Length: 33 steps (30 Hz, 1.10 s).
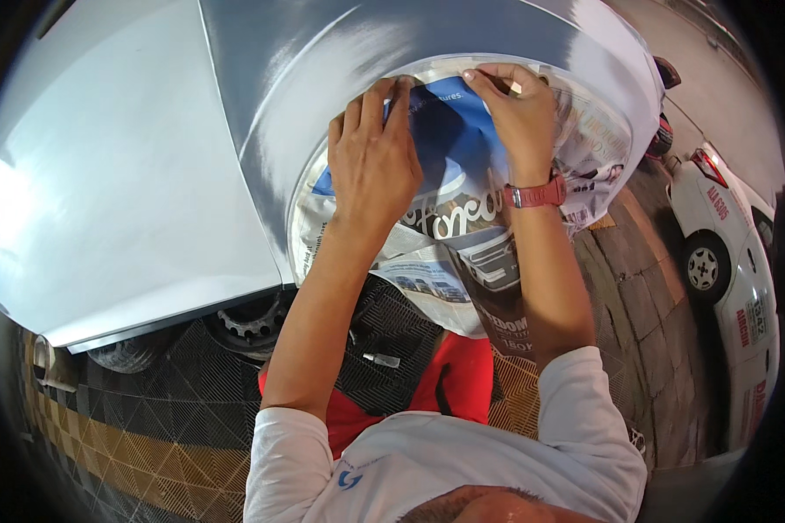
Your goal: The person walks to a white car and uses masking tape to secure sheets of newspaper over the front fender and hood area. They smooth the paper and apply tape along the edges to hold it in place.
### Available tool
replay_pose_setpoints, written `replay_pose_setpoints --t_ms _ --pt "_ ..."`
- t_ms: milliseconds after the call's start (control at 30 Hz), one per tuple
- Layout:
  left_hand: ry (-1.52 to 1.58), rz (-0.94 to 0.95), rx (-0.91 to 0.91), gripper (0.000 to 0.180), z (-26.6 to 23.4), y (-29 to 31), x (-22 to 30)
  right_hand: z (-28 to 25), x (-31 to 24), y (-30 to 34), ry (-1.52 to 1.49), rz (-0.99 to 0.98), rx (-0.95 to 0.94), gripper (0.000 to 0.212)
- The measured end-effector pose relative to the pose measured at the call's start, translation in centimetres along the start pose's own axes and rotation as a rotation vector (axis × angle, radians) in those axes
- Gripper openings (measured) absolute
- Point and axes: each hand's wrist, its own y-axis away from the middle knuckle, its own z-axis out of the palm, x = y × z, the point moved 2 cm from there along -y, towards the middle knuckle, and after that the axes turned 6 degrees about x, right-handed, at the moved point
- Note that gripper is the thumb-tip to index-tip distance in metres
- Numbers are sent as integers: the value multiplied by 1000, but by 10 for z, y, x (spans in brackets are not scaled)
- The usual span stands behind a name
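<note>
Newspaper sheets [452, 131] with a blue printed area cover the wheel arch of a car body panel [288, 65]. A pale strip like masking tape [440, 64] runs along the curved arch edge. My left hand [375, 152] is at the upper left of the paper, fingers bent and closed against its top edge. My right hand [519, 109], with a red watch on the wrist, pinches the same edge between thumb and fingers, a short gap to the right. Below my hands the paper hangs in loose folds. My left fingertips are partly hidden.
A white and grey car door [105, 157] fills the left side. Under it show dark wheels [249, 327]. A small clear bottle [381, 359] lies on the black and tan grid floor tiles [192, 427] near my red-clad legs. Another white car [728, 279] stands at the right.
</note>
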Motion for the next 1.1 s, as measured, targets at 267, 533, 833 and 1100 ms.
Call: replay_pose_setpoints --t_ms 267,533,833,1100 --pt "-25 21 -39 52 -1 2 -1 10 -4 11 -238 -10 79 26" --pt "-33 7 -60 53 -4 3 -3 16 -17 20 2 -154 32 18" --pt "-41 2 -60 47 -1 -2 0 15 -10 31 120 -474 134 10" --pt "-70 14 -60 45 -4 -5 1 18 -15 24 100 -405 83 10"
